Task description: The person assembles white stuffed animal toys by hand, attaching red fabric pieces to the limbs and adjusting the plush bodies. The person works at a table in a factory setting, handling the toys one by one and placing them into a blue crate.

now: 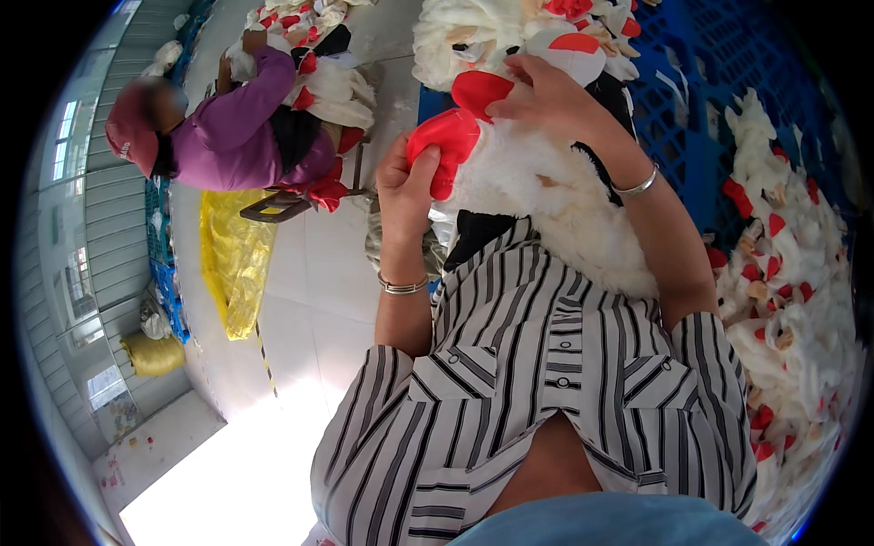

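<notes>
A white plush toy skin (519,173) with red satiny patches lies across my lap. My left hand (407,187) is closed, thumb on top, around a shiny red flap (448,141) at its left edge. Farther up, my right hand (555,100) grips the plush beside a second red rounded flap (482,89), its thumb and fingers at that flap's edge. The fingertips' exact hold is partly hidden in the fur. Just beyond the right hand is a white piece with a red patch (574,43).
White plush pieces (464,27) are heaped ahead on blue plastic pallets (674,118). A larger plush pile (792,309) with red patches fills the right side. A co-worker in purple (228,127) sits at the left handling similar pieces, near a yellow plastic bag (238,264).
</notes>
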